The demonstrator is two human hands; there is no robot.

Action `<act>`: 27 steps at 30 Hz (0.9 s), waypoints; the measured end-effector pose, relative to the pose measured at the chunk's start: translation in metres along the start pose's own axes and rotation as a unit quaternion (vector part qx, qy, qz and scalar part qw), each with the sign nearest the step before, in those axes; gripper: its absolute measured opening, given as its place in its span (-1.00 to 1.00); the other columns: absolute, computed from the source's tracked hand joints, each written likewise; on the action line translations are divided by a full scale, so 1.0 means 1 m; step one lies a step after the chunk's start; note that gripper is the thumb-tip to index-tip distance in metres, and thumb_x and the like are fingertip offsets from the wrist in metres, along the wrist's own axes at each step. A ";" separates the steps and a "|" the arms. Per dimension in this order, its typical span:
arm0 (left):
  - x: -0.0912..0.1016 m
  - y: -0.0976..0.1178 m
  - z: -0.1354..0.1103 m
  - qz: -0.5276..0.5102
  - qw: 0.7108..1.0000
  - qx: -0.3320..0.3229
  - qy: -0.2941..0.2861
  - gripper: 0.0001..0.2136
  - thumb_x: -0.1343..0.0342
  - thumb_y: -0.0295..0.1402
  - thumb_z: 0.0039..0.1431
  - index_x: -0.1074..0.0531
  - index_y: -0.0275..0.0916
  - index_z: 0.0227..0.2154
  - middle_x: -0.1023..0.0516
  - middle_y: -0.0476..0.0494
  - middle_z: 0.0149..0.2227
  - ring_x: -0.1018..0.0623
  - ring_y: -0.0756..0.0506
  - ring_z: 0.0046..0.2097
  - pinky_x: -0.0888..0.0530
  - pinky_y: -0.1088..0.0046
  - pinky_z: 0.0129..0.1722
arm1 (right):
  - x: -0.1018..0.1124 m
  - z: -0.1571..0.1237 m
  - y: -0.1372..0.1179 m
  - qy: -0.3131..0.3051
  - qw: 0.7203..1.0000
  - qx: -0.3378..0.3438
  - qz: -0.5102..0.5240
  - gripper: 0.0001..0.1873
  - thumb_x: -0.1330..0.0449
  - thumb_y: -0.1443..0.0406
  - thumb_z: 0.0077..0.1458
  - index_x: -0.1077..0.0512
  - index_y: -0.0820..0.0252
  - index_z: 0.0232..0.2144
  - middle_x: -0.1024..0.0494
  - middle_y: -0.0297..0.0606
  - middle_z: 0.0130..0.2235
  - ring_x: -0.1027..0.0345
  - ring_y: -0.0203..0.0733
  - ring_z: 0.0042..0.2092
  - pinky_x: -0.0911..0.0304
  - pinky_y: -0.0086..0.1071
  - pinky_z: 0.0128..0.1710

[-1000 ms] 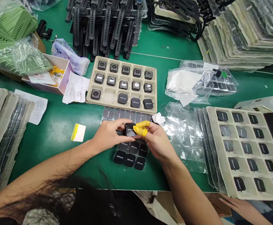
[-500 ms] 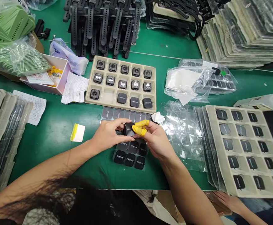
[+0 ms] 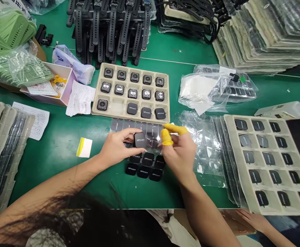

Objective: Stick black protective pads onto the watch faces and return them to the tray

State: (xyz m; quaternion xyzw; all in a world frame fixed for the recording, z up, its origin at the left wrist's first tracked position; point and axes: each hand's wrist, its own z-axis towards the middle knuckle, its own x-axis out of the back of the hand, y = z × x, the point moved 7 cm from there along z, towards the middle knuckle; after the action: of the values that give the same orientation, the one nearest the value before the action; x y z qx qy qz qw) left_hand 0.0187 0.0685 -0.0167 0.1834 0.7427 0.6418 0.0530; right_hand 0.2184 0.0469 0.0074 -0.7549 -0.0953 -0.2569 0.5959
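Observation:
My left hand (image 3: pixel 119 144) pinches a black square watch body (image 3: pixel 140 140) by its left side, with its "HiFuture" face turned up. Yellow finger cots cover the thumb and index finger of my right hand (image 3: pixel 179 147), which sits just right of the watch body, apart from it. Its fingers are bent close together; what they hold, if anything, is unclear. A glossy clear patch shows between the hands. Beneath lie black printed squares (image 3: pixel 144 172) in rows. Behind them, a beige tray (image 3: pixel 118 107) holds several watch bodies, with one bare compartment in its front row.
Another beige tray (image 3: pixel 264 178) of black squares stands at right on stacked trays. Clear plastic sheets (image 3: pixel 203 157) lie beside my right hand. Black watch straps (image 3: pixel 112 31) stand at the back; green straps (image 3: pixel 18 68) and a box (image 3: pixel 67 91) are left. Another person's hand (image 3: pixel 252 219) shows lower right.
My right hand has moved right, away from the watch body, and its fingers have turned upward. The left hand keeps hold of the watch body, whose printed face is more exposed.

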 end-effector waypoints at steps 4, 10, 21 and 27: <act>-0.001 -0.001 0.000 -0.046 0.999 0.008 -0.004 -0.47 -0.41 -0.30 -0.06 -0.51 -0.23 0.03 -0.71 -0.11 -0.21 -0.69 -0.12 -0.19 -0.64 0.27 0.01 | 0.011 -0.002 -0.010 0.014 0.988 0.147 -0.038 -0.80 -0.16 0.23 0.29 -0.49 0.02 -0.07 -0.55 -0.23 -0.30 -0.42 -0.20 -0.40 -0.40 -0.23 -0.37; -0.001 -0.002 0.000 -0.071 0.997 0.007 -0.003 -0.51 -0.38 -0.40 -0.06 -0.52 -0.24 0.01 -0.71 -0.10 -0.22 -0.69 -0.11 -0.17 -0.64 0.34 0.00 | -0.018 -0.026 -0.046 -0.124 0.859 0.462 -0.182 -0.33 -0.19 0.22 0.24 -0.13 -0.15 0.35 -0.23 0.01 0.27 -0.23 0.16 0.18 -0.28 0.08 0.07; 0.001 -0.004 0.001 -0.086 0.996 0.023 0.005 -0.50 -0.37 -0.45 -0.09 -0.53 -0.26 0.01 -0.71 -0.11 -0.24 -0.70 -0.12 -0.19 -0.65 0.34 -0.03 | -0.033 -0.023 -0.032 -0.172 0.838 0.400 -0.329 -0.42 -0.05 0.02 0.27 -0.19 -0.25 0.32 0.11 -0.15 0.46 0.19 0.47 0.39 0.05 0.35 0.14; 0.001 -0.004 0.002 -0.091 0.996 0.018 0.010 -0.49 -0.40 -0.35 -0.05 -0.53 -0.28 0.02 -0.71 -0.13 -0.24 -0.70 -0.12 -0.20 -0.65 0.36 -0.06 | -0.021 -0.006 -0.031 -0.084 0.879 0.333 -0.330 -0.53 0.02 0.21 0.33 -0.30 -0.08 0.25 -0.07 -0.10 0.41 0.13 0.39 0.39 0.00 0.34 0.13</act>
State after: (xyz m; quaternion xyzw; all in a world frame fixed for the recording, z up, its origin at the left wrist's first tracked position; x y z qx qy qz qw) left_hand 0.0178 0.0702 -0.0207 0.1091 0.7685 0.6224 0.1003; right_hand 0.1845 0.0527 0.0239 -0.4552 -0.4689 -0.3272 0.6825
